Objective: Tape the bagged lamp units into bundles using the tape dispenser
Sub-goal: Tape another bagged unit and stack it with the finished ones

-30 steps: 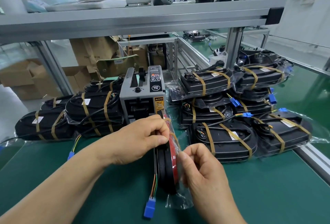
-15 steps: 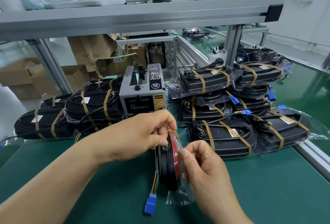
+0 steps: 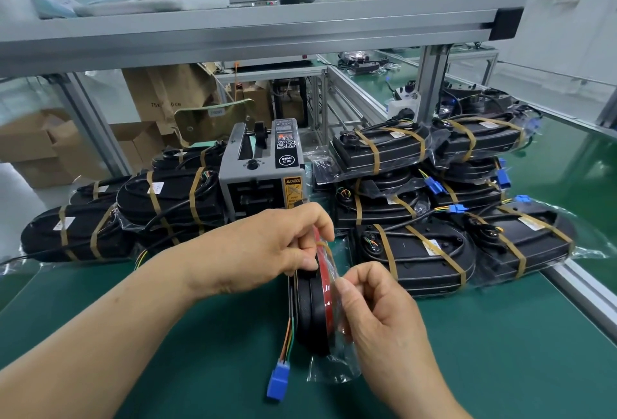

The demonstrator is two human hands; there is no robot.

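On the green bench (image 3: 500, 352), left hand (image 3: 263, 251) pinches the tape strip (image 3: 325, 246) atop the bagged lamp units (image 3: 314, 311) while right hand (image 3: 377, 315) grips the bag side (best smoothed down tight, no wrinkles).

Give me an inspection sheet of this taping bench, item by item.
Surface: green mat.
Job's things: lamp unit stands on edge in its bag; tape dispenser behind it; taped bundles stacked on both sides.
Clutter: nothing seen.
Hands: left hand pinches the lamp unit's top; right hand pinches its bagged side.
Cables: wires with a blue plug trail from the lamp unit.
Surroundings: cardboard boxes behind; shelf overhead.
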